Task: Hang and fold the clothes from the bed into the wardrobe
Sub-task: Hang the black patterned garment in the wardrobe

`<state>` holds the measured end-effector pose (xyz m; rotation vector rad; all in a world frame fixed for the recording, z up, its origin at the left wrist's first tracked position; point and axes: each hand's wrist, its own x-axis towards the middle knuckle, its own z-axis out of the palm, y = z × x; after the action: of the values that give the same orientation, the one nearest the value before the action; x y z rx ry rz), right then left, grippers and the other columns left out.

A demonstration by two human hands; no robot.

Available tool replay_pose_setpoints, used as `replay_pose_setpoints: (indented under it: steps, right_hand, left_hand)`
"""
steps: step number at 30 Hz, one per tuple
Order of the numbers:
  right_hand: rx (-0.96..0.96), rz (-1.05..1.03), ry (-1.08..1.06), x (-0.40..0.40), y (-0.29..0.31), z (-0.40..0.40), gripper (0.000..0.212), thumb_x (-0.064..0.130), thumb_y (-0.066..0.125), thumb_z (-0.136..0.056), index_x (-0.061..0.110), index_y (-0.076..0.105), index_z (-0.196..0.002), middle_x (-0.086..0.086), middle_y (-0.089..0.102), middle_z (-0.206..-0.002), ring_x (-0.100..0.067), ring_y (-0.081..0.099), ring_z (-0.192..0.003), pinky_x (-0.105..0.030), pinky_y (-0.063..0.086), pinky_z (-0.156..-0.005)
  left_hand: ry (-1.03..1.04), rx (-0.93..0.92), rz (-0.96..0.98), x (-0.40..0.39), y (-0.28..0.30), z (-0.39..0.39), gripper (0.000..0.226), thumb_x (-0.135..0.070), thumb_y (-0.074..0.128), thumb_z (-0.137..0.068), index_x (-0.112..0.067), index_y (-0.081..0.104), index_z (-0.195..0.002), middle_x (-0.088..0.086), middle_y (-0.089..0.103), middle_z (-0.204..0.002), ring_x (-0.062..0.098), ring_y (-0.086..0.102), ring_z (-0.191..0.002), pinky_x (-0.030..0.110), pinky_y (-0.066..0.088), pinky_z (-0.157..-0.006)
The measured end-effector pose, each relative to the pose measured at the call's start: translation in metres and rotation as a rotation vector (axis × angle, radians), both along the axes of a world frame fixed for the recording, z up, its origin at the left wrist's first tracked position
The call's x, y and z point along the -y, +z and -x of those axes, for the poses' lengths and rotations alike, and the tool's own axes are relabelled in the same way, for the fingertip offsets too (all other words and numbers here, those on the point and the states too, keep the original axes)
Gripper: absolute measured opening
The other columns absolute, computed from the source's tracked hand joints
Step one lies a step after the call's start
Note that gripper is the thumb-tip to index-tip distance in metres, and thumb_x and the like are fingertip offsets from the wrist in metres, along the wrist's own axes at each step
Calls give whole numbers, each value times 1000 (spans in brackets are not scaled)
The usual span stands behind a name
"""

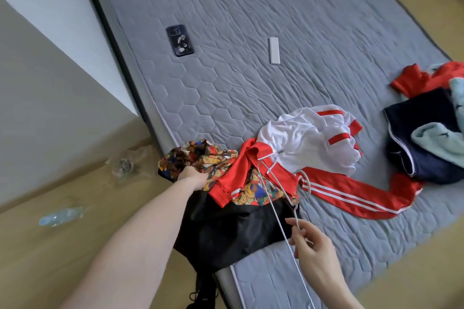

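Observation:
On the near corner of the grey quilted mattress (pixel 251 20) lies a heap of clothes. My left hand (pixel 192 177) grips a multicoloured patterned shirt (pixel 200 155) at its left side. A red and white striped jacket (pixel 313 143) lies over the shirt, its red sleeve stretched to the right. Below them a black garment (pixel 226 228) hangs over the mattress edge. My right hand (pixel 310 243) pinches a white wire hanger (pixel 273 190), whose far end rests on the red jacket.
A second pile with a navy garment (pixel 421 138), a pale teal one (pixel 442 143) and a red one (pixel 414 80) sits at the right edge. A black phone (pixel 179 40) and a white remote (pixel 274 50) lie further up the mattress. Plastic bottles (pixel 62 216) lie on the floor at left.

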<state>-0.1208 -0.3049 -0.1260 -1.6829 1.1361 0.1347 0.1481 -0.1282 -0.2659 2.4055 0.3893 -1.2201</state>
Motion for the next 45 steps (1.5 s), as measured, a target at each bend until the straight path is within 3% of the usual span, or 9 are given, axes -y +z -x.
replay_pose_setpoints:
  steps: [3, 8, 13, 17, 21, 28, 35, 41, 45]
  right_hand:
    - [-13, -5, -3, -2, 12, 1, 27, 17, 59, -102, 37, 75, -97, 2, 66, -68, -15, 53, -57, -36, 46, -61]
    - [19, -27, -16, -8, 64, 5, 26, 16, 58, -103, 34, 75, -99, 1, 65, -67, -10, 51, -55, -28, 41, -58]
    - [93, 7, -25, -6, 139, 22, 21, 17, 58, -104, 30, 74, -101, 1, 65, -68, -5, 55, -58, -27, 42, -62]
    - [169, 39, -14, 2, 188, 44, 15, 20, 63, -101, 29, 74, -97, 3, 69, -71, -12, 67, -68, -34, 50, -72]
    - [214, 51, 105, 10, 220, 65, 15, 16, 76, -91, 30, 71, -96, 8, 69, -77, -14, 59, -65, -35, 50, -70]
    - [361, 108, 457, 25, 275, 72, 40, 26, 92, -73, 36, 65, -101, 16, 75, -93, 4, 68, -84, -12, 47, -71]
    - [329, 110, 749, 15, 299, 87, 70, 60, 94, -52, 36, 56, -106, 16, 71, -97, 0, 66, -90, -27, 52, -80]
    - [366, -53, 839, -10, 309, 117, 17, 29, 77, -78, 15, 68, -80, 6, 66, -65, -10, 60, -61, -42, 52, -65]
    - [455, -287, 683, -25, 354, 137, 24, 37, 73, -83, 15, 75, -92, -13, 78, -92, -24, 70, -83, -48, 55, -86]
  left_hand:
    - [-56, 45, 105, -10, 25, 10, 48, -52, 55, -95, -21, 66, -130, 8, 67, -129, 34, 61, -117, 42, 49, -104]
    - [61, 251, 519, -21, 158, 24, 17, -34, 54, -104, -33, 71, -103, -9, 76, -106, 16, 69, -104, 39, 53, -98]
    - [171, 281, 863, -36, 312, 52, 21, -23, 54, -107, -25, 69, -122, 2, 76, -118, 23, 71, -113, 50, 50, -107]
    - [166, 320, 991, -42, 413, 79, 26, -18, 49, -108, -19, 66, -128, 7, 74, -124, 28, 68, -119, 50, 48, -109]
    - [175, 339, 1070, -46, 497, 123, 28, -17, 48, -106, -15, 66, -128, 12, 72, -125, 32, 67, -121, 44, 52, -105]
    - [225, 633, 1132, -39, 620, 240, 29, -17, 49, -101, -11, 66, -124, 14, 74, -119, 30, 71, -112, 35, 58, -95]
    - [369, 867, 1194, -35, 698, 343, 28, -11, 42, -106, -11, 69, -114, 11, 77, -111, 27, 75, -102, 32, 61, -83]
    - [589, 1002, 1134, -78, 714, 393, 25, -17, 47, -108, -5, 67, -117, 15, 76, -112, 27, 75, -100, 35, 62, -84]
    - [680, 1103, 919, -140, 684, 405, 21, -18, 52, -107, -7, 69, -104, 9, 76, -97, 23, 73, -91, 37, 58, -86]
